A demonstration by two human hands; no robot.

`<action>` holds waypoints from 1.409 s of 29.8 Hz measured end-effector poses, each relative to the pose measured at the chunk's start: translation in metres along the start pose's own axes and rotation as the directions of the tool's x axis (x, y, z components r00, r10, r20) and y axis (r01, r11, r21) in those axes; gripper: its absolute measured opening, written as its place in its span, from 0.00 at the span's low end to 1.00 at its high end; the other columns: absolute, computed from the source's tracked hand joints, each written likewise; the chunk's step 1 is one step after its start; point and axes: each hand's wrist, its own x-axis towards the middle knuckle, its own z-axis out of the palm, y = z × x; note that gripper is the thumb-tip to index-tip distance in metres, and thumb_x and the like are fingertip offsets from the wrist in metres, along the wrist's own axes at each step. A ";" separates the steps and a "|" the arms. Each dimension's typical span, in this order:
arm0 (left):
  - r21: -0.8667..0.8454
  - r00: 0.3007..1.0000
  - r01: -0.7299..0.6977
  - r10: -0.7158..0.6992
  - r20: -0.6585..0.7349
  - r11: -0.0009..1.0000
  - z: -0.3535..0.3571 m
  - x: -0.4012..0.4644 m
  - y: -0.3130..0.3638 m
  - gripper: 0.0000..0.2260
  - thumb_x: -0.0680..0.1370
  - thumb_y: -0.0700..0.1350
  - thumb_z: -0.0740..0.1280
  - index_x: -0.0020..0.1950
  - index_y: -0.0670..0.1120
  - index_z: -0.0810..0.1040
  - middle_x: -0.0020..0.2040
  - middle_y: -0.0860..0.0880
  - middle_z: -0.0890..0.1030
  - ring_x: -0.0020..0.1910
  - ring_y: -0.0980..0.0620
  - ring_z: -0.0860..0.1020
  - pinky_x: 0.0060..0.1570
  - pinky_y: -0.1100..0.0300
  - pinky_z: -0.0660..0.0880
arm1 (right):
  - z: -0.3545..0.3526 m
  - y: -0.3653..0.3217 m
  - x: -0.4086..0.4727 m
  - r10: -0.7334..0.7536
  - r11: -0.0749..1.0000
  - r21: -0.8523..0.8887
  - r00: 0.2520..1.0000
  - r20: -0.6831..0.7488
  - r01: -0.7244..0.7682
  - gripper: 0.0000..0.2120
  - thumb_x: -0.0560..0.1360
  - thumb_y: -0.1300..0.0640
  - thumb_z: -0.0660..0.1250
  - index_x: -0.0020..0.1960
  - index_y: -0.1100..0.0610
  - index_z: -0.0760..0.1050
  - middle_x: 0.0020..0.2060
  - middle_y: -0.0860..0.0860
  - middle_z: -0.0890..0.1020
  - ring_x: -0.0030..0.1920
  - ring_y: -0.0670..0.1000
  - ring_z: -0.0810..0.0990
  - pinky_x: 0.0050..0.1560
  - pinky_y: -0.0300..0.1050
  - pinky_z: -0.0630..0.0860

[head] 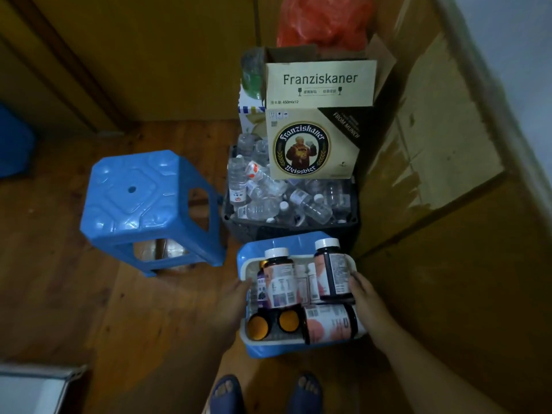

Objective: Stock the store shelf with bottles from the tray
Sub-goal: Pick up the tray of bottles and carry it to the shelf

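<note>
Head view, left to right: a blue plastic stool [146, 204] stands on the wooden floor [59, 294], well apart from your hands. Right of it, a dark basket [286, 231] is heaped with clear empty plastic bottles [263, 186], and a Franziskaner carton [316, 141] rests on top of that heap with its flaps open. An orange plastic bag [322, 22] shows behind the carton.

Nearer to you, just in front of the basket, the white tray [243, 265] sits on top of a second blue stool [268, 351]. Your left hand [236, 297] is pressed against the tray's left wall, fingers wrapped over the rim; how tightly they close you cannot tell, as the tips are hidden inside the tray. In the tray, a white-capped supplement bottle [280, 279] stands at the left and a dark white-capped bottle [333, 270] stands at the right. Two orange-lidded jars [273, 322] lie on their sides at the front, and beside them a large dark jar [328, 322] lies on its side.

Your right hand [366, 294] grips the tray's right wall, fingers curled over the rim and touching the dark white-capped bottle. Your feet in blue sandals [265, 392] stand just below the tray. A plywood panel [448, 144] rises at the right.
</note>
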 end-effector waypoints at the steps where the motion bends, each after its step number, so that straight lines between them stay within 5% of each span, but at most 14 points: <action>1: -0.026 1.000 -0.005 0.005 0.020 1.000 0.001 0.000 0.001 0.11 0.80 0.48 0.59 0.52 0.42 0.77 0.46 0.46 0.82 0.42 0.51 0.81 0.38 0.57 0.75 | 0.000 0.000 0.001 0.001 1.000 0.025 1.000 0.004 -0.001 0.21 0.79 0.44 0.55 0.71 0.45 0.63 0.57 0.53 0.78 0.46 0.48 0.78 0.39 0.44 0.74; 3: -0.043 1.000 0.000 0.001 0.016 0.999 0.002 -0.001 0.002 0.11 0.80 0.48 0.59 0.51 0.41 0.76 0.40 0.47 0.82 0.37 0.54 0.80 0.33 0.60 0.74 | 0.001 0.000 0.001 0.006 1.000 0.028 1.000 0.022 -0.007 0.19 0.79 0.44 0.55 0.69 0.46 0.66 0.55 0.53 0.79 0.48 0.52 0.80 0.40 0.46 0.75; 8: -0.104 0.999 0.032 -0.032 -0.001 0.994 -0.002 -0.016 0.003 0.13 0.78 0.54 0.62 0.56 0.47 0.74 0.45 0.50 0.80 0.41 0.55 0.78 0.32 0.60 0.69 | 0.003 -0.007 -0.010 -0.002 1.000 -0.015 0.998 0.064 0.003 0.17 0.80 0.45 0.54 0.67 0.46 0.66 0.53 0.52 0.80 0.49 0.53 0.82 0.41 0.47 0.77; 12: -0.135 1.000 -0.023 0.025 0.016 0.991 -0.021 -0.049 0.002 0.18 0.69 0.58 0.69 0.51 0.48 0.76 0.35 0.53 0.86 0.32 0.56 0.84 0.22 0.65 0.76 | 0.012 -0.026 -0.042 -0.055 0.995 -0.071 0.986 0.159 0.067 0.09 0.80 0.47 0.54 0.59 0.39 0.66 0.46 0.45 0.79 0.46 0.48 0.81 0.36 0.42 0.76; 14: -0.191 0.998 -0.056 0.058 0.006 0.980 -0.035 -0.072 -0.002 0.21 0.67 0.57 0.73 0.53 0.46 0.79 0.39 0.50 0.87 0.37 0.53 0.85 0.29 0.63 0.80 | 0.021 -0.040 -0.063 -0.102 0.985 -0.118 0.971 0.217 0.130 0.13 0.80 0.47 0.54 0.63 0.41 0.66 0.50 0.46 0.79 0.51 0.50 0.80 0.45 0.48 0.78; 17: -0.283 0.995 -0.091 0.076 -0.063 0.955 -0.062 -0.106 -0.012 0.26 0.63 0.57 0.78 0.55 0.43 0.81 0.49 0.41 0.86 0.48 0.42 0.84 0.49 0.47 0.81 | 0.041 -0.060 -0.101 -0.164 0.946 -0.225 0.942 0.292 0.234 0.21 0.79 0.45 0.55 0.70 0.47 0.64 0.62 0.53 0.75 0.61 0.55 0.75 0.64 0.58 0.71; 20: -0.377 0.988 -0.110 0.060 -0.144 0.919 -0.096 -0.150 -0.027 0.29 0.59 0.57 0.81 0.53 0.41 0.82 0.50 0.38 0.85 0.49 0.38 0.83 0.56 0.39 0.77 | 0.068 -0.073 -0.143 -0.223 0.889 -0.300 0.900 0.375 0.345 0.23 0.79 0.45 0.56 0.71 0.50 0.64 0.67 0.55 0.73 0.65 0.56 0.73 0.67 0.57 0.68; 26: -0.536 0.927 -0.196 -0.023 -0.374 0.821 -0.184 -0.257 -0.076 0.39 0.54 0.53 0.82 0.58 0.37 0.74 0.52 0.37 0.82 0.47 0.38 0.83 0.52 0.40 0.79 | 0.152 -0.079 -0.236 -0.269 0.751 -0.388 0.783 0.560 0.535 0.22 0.78 0.45 0.57 0.70 0.51 0.65 0.67 0.54 0.72 0.66 0.55 0.72 0.65 0.49 0.67; 29: -0.583 0.875 -0.300 -0.026 -0.484 0.755 -0.229 -0.320 -0.111 0.28 0.62 0.47 0.81 0.56 0.39 0.76 0.51 0.38 0.83 0.47 0.40 0.83 0.49 0.44 0.81 | 0.209 -0.067 -0.294 -0.294 0.666 -0.377 0.691 0.660 0.644 0.19 0.79 0.49 0.59 0.68 0.55 0.68 0.66 0.56 0.73 0.65 0.53 0.72 0.67 0.47 0.65; 31: -0.609 0.839 -0.355 -0.045 -0.542 0.709 -0.259 -0.361 -0.145 0.19 0.65 0.48 0.78 0.49 0.44 0.75 0.46 0.43 0.82 0.42 0.45 0.83 0.34 0.56 0.81 | 0.252 -0.054 -0.335 -0.273 0.619 -0.380 0.643 0.716 0.687 0.20 0.79 0.50 0.59 0.68 0.56 0.68 0.66 0.56 0.73 0.65 0.54 0.72 0.68 0.49 0.66; 33: -0.634 0.808 -0.392 -0.080 -0.584 0.666 -0.291 -0.396 -0.184 0.23 0.67 0.51 0.77 0.54 0.42 0.72 0.49 0.43 0.80 0.43 0.46 0.81 0.28 0.60 0.77 | 0.294 -0.034 -0.380 -0.237 0.578 -0.395 0.610 0.756 0.714 0.20 0.79 0.50 0.59 0.69 0.56 0.66 0.65 0.54 0.73 0.64 0.54 0.71 0.66 0.50 0.67; 37: -0.644 0.704 -0.498 -0.162 -0.691 0.581 -0.348 -0.470 -0.268 0.36 0.67 0.54 0.76 0.67 0.40 0.64 0.53 0.43 0.77 0.46 0.46 0.80 0.34 0.56 0.78 | 0.370 0.021 -0.468 -0.115 0.511 -0.405 0.527 0.842 0.759 0.19 0.80 0.51 0.58 0.69 0.56 0.65 0.58 0.55 0.73 0.58 0.54 0.75 0.53 0.47 0.72; 40: -0.668 0.657 -0.529 -0.246 -0.713 0.524 -0.382 -0.525 -0.330 0.28 0.66 0.56 0.76 0.56 0.44 0.68 0.46 0.46 0.78 0.42 0.48 0.80 0.31 0.58 0.78 | 0.421 0.070 -0.528 -0.026 0.490 -0.383 0.452 0.892 0.783 0.14 0.80 0.55 0.59 0.64 0.56 0.68 0.52 0.55 0.76 0.45 0.51 0.79 0.38 0.42 0.75; 42: -0.668 0.612 -0.551 -0.302 -0.731 0.500 -0.402 -0.559 -0.371 0.25 0.66 0.57 0.76 0.52 0.46 0.66 0.41 0.50 0.76 0.37 0.52 0.78 0.23 0.64 0.73 | 0.455 0.103 -0.563 0.016 0.481 -0.349 0.390 0.921 0.804 0.12 0.79 0.55 0.60 0.62 0.53 0.69 0.52 0.55 0.77 0.46 0.51 0.79 0.42 0.43 0.79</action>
